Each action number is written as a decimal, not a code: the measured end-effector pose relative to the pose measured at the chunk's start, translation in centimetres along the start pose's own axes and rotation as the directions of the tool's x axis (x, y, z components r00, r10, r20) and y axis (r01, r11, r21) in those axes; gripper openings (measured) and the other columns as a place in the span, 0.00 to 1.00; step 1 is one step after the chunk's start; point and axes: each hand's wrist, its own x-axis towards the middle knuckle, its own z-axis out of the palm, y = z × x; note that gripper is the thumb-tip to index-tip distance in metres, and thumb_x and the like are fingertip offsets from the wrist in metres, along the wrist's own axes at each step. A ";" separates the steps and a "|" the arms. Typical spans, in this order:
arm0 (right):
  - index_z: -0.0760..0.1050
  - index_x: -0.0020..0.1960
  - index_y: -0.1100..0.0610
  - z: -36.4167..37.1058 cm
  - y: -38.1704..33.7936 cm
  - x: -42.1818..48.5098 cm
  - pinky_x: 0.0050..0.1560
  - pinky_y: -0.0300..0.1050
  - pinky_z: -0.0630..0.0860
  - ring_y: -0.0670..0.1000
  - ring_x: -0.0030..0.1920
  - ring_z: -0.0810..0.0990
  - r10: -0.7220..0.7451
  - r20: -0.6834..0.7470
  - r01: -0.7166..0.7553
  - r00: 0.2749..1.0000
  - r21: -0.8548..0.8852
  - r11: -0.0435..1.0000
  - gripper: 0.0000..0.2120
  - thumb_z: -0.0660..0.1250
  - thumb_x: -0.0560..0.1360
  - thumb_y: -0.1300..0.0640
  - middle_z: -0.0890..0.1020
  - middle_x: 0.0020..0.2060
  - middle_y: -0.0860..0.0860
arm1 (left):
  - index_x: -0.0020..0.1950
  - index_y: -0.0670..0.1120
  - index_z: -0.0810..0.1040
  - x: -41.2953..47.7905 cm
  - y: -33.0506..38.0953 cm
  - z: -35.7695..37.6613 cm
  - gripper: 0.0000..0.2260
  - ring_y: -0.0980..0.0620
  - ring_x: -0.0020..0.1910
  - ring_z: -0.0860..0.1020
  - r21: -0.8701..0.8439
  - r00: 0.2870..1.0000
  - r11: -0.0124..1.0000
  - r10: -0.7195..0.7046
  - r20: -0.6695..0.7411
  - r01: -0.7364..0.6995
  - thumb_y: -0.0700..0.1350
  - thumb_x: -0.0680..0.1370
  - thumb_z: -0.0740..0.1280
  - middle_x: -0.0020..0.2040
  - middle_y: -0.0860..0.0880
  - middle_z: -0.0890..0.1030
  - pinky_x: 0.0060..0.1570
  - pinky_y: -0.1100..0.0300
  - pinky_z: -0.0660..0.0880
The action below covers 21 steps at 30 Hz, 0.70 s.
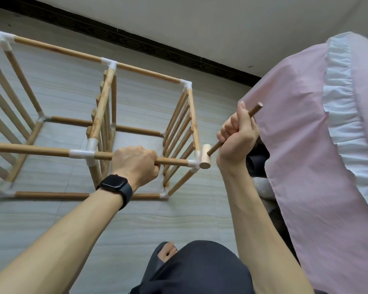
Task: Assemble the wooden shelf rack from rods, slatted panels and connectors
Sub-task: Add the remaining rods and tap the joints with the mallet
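A wooden rack [62, 50] lies on its side on the floor [189, 219]. It is made of round sticks joined by white corner pieces, and three slatted panels stand inside the frame: one on the left [0, 102], one in the middle [103, 115] and one on the right [179, 128]. The left hand [136, 164] holds the near top rod [172, 161]. Its fingers are curled tight all the way round the rod, between the middle joint and the right end. A black watch [116, 185] sits on that wrist. The right hand [236, 136] holds a small wooden hammer [205, 159] by its thin brown handle. Its fingers are wrapped round the handle near the middle, and the end of the handle sticks up past the thumb. The pale head of the hammer touches the white corner piece [194, 163] at the right end of the rod that the left hand holds. A bed [306, 145] with a pink sheet and a white frill is on the right, close to the right hand. The person's dark trousers [200, 268] and a bare foot [167, 251] show at the bottom. A white wall [221, 28] with a dark strip [136, 42] along its foot runs behind the rack.
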 end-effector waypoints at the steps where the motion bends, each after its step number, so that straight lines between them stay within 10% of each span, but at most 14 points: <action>1: 0.63 0.29 0.50 0.0 0.5 -0.1 0.24 0.41 0.55 0.46 0.24 0.57 0.008 -0.018 -0.008 1.000 0.001 1.000 0.21 0.63 0.80 0.53 0.61 0.23 0.45 | 0.34 0.52 0.69 0.0 0.0 0.1 0.16 0.54 0.25 0.64 0.002 1.000 1.000 -0.001 -0.006 0.001 0.57 0.79 0.56 0.27 0.54 0.68 0.26 0.61 0.53; 21: 0.62 0.26 0.53 0.5 0.6 -0.9 0.25 0.40 0.56 0.48 0.20 0.57 -0.051 -0.021 0.052 0.998 0.054 0.997 0.21 0.63 0.77 0.59 0.61 0.20 0.45 | 0.33 0.51 0.68 -0.3 0.2 -0.2 0.18 0.55 0.23 0.60 0.039 1.000 0.999 0.006 0.003 -0.006 0.58 0.81 0.56 0.25 0.54 0.66 0.26 0.63 0.52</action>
